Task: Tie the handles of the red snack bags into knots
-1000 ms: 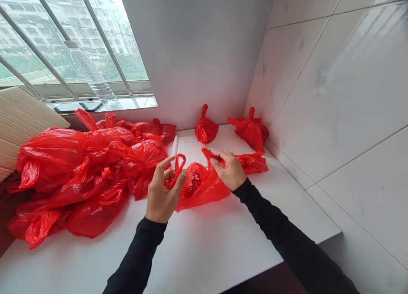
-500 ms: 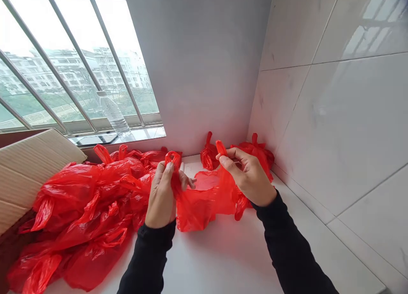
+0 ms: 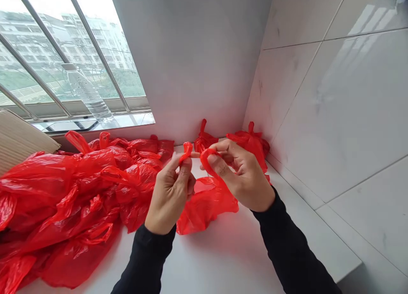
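A red plastic bag (image 3: 204,204) hangs from both hands just above the white surface, its top gathered between them. My left hand (image 3: 172,185) is closed on one handle, which sticks up past the thumb and forefinger. My right hand (image 3: 237,173) pinches the other handle, bent into a loop beside the thumb. The fingertips of both hands are close together. What the bag contains, if anything, cannot be made out.
Many red plastic bags (image 3: 86,192) lie piled at the left. Two knotted red bags (image 3: 251,143) stand in the back corner. A clear water bottle (image 3: 87,92) stands on the window sill (image 3: 134,119). A cardboard box flap (image 3: 24,141) juts in at the left.
My hands have come closer together, bringing the two bag handles near each other. The view has shifted, so the window and pile sit further left.
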`<action>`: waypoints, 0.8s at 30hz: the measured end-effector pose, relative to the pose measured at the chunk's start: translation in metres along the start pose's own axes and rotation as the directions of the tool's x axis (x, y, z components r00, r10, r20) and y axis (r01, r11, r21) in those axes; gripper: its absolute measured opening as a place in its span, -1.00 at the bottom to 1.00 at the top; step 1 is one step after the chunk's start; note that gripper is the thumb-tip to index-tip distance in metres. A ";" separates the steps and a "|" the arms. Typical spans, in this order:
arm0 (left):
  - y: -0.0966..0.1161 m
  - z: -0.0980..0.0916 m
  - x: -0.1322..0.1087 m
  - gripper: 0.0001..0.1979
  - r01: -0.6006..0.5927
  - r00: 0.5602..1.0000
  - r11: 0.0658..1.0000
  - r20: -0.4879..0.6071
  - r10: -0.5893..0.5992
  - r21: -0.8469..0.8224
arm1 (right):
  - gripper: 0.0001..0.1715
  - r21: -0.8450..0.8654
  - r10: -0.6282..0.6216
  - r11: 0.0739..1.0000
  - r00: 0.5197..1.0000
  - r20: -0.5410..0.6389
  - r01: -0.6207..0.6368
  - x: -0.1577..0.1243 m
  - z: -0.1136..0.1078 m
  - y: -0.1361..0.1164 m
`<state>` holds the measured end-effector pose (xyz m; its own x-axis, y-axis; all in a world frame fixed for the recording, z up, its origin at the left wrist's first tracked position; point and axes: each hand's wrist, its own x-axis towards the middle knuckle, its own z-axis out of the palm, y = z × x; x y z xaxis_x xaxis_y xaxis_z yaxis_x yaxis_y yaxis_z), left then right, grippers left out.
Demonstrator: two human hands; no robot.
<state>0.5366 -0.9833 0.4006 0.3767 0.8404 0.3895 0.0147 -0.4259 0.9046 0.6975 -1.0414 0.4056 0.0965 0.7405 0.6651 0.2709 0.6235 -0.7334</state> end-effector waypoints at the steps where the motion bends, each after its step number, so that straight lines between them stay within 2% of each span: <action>1: 0.003 0.003 -0.002 -0.68 0.006 0.999 1.000 0.044 -0.005 -0.006 | -0.89 -0.060 -0.025 0.998 1.000 -0.005 0.025 0.000 0.001 0.000; 4: 0.013 0.011 -0.008 -0.73 -0.035 0.987 0.999 0.160 0.030 0.028 | -0.90 -0.187 -0.067 0.980 0.998 -0.008 0.065 0.000 0.004 0.001; 9: 0.024 0.008 -0.015 -0.71 -0.074 0.966 0.994 0.252 0.051 0.084 | -0.83 -0.110 -0.038 0.993 0.997 0.061 0.044 -0.002 0.003 0.002; 12: 0.026 0.002 -0.014 -0.74 -0.036 0.944 0.995 0.330 0.003 0.091 | -0.82 -0.074 -0.050 0.996 0.996 0.075 0.055 -0.002 0.001 0.000; 14: 0.027 0.000 -0.014 -0.86 0.012 0.910 0.993 0.410 -0.060 0.118 | -0.82 -0.054 -0.062 0.996 0.994 0.095 0.067 -0.002 -0.001 -0.002; 16: 0.028 0.000 -0.014 -0.76 0.068 0.870 0.989 0.478 -0.123 0.129 | -0.79 -0.024 -0.046 0.998 0.990 0.134 0.050 -0.001 -0.005 -0.003; 18: 0.026 0.000 -0.013 -0.62 0.117 0.863 0.988 0.484 -0.149 0.096 | -0.74 0.021 0.009 1.000 0.984 0.179 -0.013 0.000 -0.009 -0.001; 20: 0.023 -0.002 -0.011 -0.57 0.161 0.886 0.986 0.435 -0.162 0.039 | -0.75 0.076 0.058 0.994 0.977 0.206 -0.075 0.001 -0.014 0.001; 24: 0.017 -0.007 -0.006 -0.50 0.234 0.910 0.971 0.359 -0.206 -0.038 | -0.80 0.138 0.089 0.984 0.982 0.166 -0.113 0.002 -0.017 0.006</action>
<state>0.5280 -0.9931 0.4146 0.6725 0.7324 0.1065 0.0678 -0.2043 0.9766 0.7159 -1.0411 0.4049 -0.0405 0.8246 0.5643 0.1234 0.5645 -0.8161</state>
